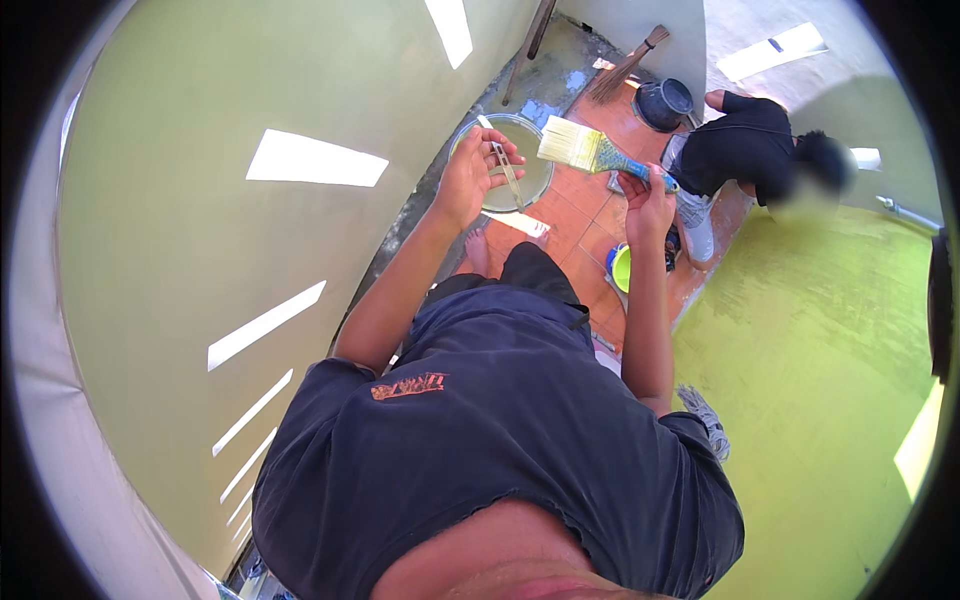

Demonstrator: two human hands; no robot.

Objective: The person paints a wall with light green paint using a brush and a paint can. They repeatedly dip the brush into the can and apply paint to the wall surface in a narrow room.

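Note:
A wide paintbrush [600, 152] with pale yellow bristles and a blue, paint-spattered handle is gripped in my right hand [648, 205]. Its bristles point left, toward my other hand. The fingers of my left hand [472, 178] are closed around a slim, pale, slotted tool [507, 172], held at a slant; its exact kind is unclear. Below and behind that hand is a large round tub [546, 183] with a pale rim and greenish contents. A small blue-and-white pail [620, 267], yellow-green inside, sits on the floor by my right forearm.
A co-worker [735, 145] in a dark shirt bends low at the right, beside the yellow-green wall [790, 330]. A black bucket [662, 104] and a broom [630, 65] are at the far end of the orange tiles [572, 215]. A pale wall [200, 220] rises on my left.

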